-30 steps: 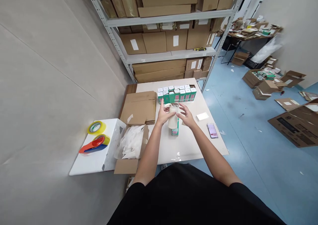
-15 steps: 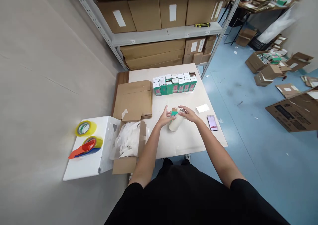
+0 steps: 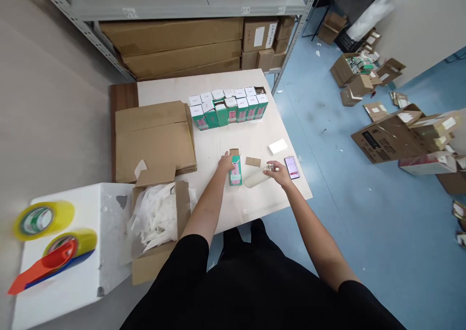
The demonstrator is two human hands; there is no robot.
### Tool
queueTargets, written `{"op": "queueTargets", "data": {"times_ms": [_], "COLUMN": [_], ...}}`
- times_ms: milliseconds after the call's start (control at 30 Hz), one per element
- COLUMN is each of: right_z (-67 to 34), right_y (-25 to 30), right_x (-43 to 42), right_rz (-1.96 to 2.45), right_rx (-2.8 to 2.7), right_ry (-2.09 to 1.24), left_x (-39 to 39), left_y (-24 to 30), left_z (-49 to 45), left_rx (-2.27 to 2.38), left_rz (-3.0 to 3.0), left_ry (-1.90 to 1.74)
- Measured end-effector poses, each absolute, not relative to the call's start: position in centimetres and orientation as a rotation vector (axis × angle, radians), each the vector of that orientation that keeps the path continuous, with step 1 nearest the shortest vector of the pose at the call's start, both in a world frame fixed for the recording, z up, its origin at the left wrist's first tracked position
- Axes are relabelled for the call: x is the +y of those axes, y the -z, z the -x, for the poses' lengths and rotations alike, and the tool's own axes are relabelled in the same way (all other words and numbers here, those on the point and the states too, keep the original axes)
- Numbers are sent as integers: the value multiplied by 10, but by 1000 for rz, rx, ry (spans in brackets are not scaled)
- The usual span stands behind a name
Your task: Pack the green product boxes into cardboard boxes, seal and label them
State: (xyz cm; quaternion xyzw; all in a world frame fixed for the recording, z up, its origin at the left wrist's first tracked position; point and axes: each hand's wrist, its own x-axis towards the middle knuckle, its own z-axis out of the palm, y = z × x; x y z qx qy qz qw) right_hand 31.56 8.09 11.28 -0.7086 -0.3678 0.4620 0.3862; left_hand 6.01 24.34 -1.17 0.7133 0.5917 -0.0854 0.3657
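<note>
My left hand [image 3: 226, 162] is closed on the upper left side of a small green and white box [image 3: 236, 173] with a pink picture on its front. The box's brown top end shows beyond my fingers. My right hand [image 3: 278, 173] grips the clear, shiny neck end of a cream-coloured bottle [image 3: 255, 179], which lies slanted low over the table. Between the box and the bottle lies a small piece of brown cardboard [image 3: 253, 161]. Two rows of similar green and white boxes [image 3: 228, 109] stand farther back; one at the right end has its top open.
Flattened cartons [image 3: 153, 140] are stacked at the table's left, by an open carton [image 3: 182, 201] of white wrapping. Tape rolls [image 3: 65, 213] and a red tape dispenser [image 3: 43, 267] sit on a white block. A phone [image 3: 291, 167] and a white card [image 3: 277, 146] lie right.
The view has shifted closer and to the right. Green box and bottle, close together before, are now apart, box left, bottle right. The loose cardboard piece now shows on the table.
</note>
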Motion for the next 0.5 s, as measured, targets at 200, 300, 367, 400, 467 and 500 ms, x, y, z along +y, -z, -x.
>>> {"op": "queueTargets", "data": {"times_ms": [200, 300, 367, 400, 467, 500], "right_z": [-322, -313, -303, -296, -282, -274], "right_y": [-120, -126, -132, -135, -142, -145], "right_x": [63, 67, 74, 80, 92, 98], "right_rz": [1791, 1808, 1792, 1776, 1741, 1729], "right_rx": [-759, -735, -755, -776, -841, -882], "right_ry": [-1153, -1014, -938, -908, -867, -858], "left_x": [249, 232, 210, 196, 164, 147], "left_y": [25, 13, 2, -3, -11, -14], "left_z": [-51, -44, -37, -34, -26, -23], "left_rx": [1452, 1438, 1411, 1401, 1396, 1397], "left_rz": [-1946, -2003, -2050, -2060, -2060, -2055], "left_ry": [266, 196, 74, 1, -142, -204]}}
